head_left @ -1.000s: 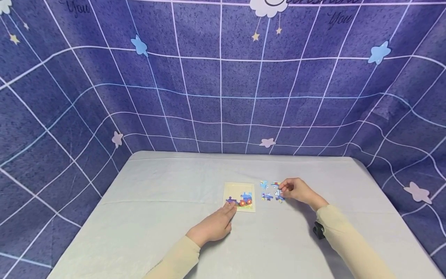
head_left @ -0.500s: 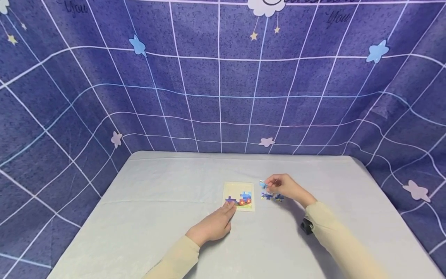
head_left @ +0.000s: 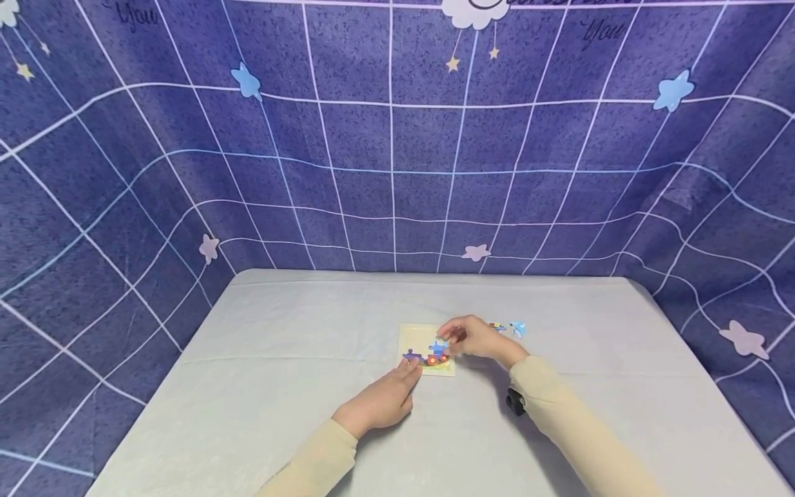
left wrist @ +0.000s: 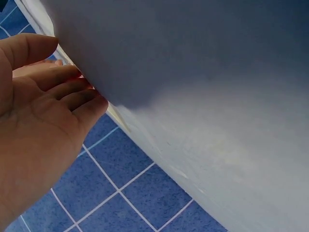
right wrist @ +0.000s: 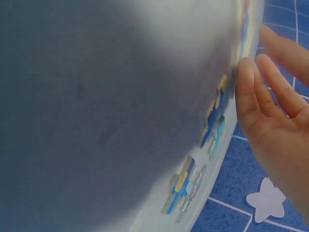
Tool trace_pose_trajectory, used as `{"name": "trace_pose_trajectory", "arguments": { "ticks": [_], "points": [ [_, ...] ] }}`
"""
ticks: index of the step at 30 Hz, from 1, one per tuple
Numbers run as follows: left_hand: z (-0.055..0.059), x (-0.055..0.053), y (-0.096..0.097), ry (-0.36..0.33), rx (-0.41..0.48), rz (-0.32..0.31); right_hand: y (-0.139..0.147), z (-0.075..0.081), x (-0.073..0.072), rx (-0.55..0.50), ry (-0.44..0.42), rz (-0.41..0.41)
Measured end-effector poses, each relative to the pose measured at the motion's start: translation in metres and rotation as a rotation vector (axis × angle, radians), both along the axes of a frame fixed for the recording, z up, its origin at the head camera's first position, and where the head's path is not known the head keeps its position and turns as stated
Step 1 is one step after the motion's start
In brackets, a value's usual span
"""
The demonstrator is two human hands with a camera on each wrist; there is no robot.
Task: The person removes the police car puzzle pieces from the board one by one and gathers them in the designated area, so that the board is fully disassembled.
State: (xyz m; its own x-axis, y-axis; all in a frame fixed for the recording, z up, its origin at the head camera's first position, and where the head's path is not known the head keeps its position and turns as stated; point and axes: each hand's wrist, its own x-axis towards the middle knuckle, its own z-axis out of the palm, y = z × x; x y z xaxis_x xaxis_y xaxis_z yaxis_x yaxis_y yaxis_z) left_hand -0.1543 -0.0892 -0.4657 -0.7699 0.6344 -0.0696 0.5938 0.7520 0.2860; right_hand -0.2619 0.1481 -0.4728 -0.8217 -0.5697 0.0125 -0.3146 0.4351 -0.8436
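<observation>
"What's in the tray on your feed?"

"Taking it as the middle of the dial: the shallow jigsaw tray [head_left: 417, 338] sits on the counter [head_left: 279, 331], holding a purple train piece [head_left: 410, 355] at nine o'clock, a red wheeled section [head_left: 433, 359] between four and five, and a blue piece [head_left: 439, 347] near three."

"And the hands?"

"I have the left hand [head_left: 381, 400] at seven to eight o'clock, fingers extended, tips resting on the tray's near corner, grasping nothing. The right hand [head_left: 477, 338] is at three, its bent fingers over the tray's two o'clock side. I cannot tell whether it grasps a piece or is released."

"Anything loose?"

"Past the right hand, toward two or three o'clock, I see a light-blue jigsaw piece [head_left: 517, 329] lying on the counter. My right wrist view shows more loose pieces [right wrist: 181, 188], blurred."

"Surface and room?"

"Pale, lightly creased cloth covers the counter. Behind hangs a purple-blue curtain [head_left: 360, 179] with a pale grid, a white cloud [head_left: 475, 12] near twelve, and blue stars [head_left: 246, 81] around eleven and between one and two."
</observation>
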Motion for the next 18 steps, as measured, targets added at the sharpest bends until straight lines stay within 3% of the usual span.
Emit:
{"name": "trace_pose_trajectory", "arguments": {
  "ticks": [4, 18],
  "points": [
    [-0.0004, -0.0008, -0.0002, -0.004, 0.000, 0.003, -0.0016, -0.0013, 0.0002, 0.052, 0.017, 0.004],
    [-0.0028, -0.0010, 0.0004, -0.028, 0.011, 0.026, -0.0043, 0.0015, 0.0055, 0.085, 0.067, 0.039]
  ]
}}
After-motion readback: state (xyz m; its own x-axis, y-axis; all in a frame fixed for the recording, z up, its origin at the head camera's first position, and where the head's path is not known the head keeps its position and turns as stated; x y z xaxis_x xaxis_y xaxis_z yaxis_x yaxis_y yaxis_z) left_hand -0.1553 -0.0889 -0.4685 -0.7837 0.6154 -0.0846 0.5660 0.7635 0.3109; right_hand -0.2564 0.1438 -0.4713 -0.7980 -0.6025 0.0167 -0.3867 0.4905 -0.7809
